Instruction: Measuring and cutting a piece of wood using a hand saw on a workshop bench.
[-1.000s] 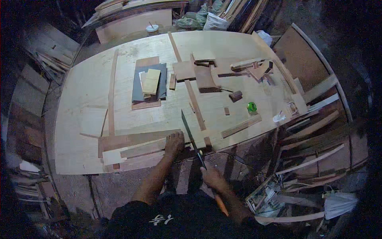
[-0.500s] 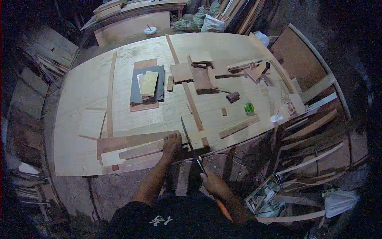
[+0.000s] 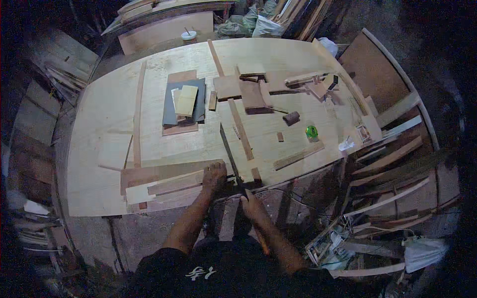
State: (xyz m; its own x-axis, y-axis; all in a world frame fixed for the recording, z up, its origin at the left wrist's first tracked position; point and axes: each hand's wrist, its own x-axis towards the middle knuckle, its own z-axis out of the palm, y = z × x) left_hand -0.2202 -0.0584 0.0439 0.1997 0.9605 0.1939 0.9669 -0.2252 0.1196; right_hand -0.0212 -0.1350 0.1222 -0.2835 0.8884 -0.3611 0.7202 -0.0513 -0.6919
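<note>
Dark metal makes up the long, narrow blade of a saw (image 3: 229,148), which slants across the near edge of the desk (image 3: 102,107), its tip pointing away from the person. The right hand (image 3: 251,204) is closed around its grip, just short of the desk's edge; an orange part (image 3: 264,243) shows beside the right forearm. Whether the blade touches wood is unclear.

Just left of the blade, the left hand (image 3: 214,175) rests with bent fingers over the right end of a pale wooden strip (image 3: 174,184); I cannot tell whether it grips or only presses. That strip lies along the near edge, beside a wide reddish-brown board (image 3: 149,175).

Right of the blade, a thin brown strip (image 3: 240,130) runs away from the person. Beyond the left hand sits a pile: a yellowish block (image 3: 187,99) over a dark grey sheet (image 3: 170,110), with a brown board (image 3: 180,77) underneath. Farther right lie a dark brown cylinder (image 3: 291,117), a round green object (image 3: 311,132) and, nearer, a loose wooden batten (image 3: 298,155).

Past the far edge stands a white bowl (image 3: 189,36), and a white sack (image 3: 269,26) leans near long planks (image 3: 307,20).
</note>
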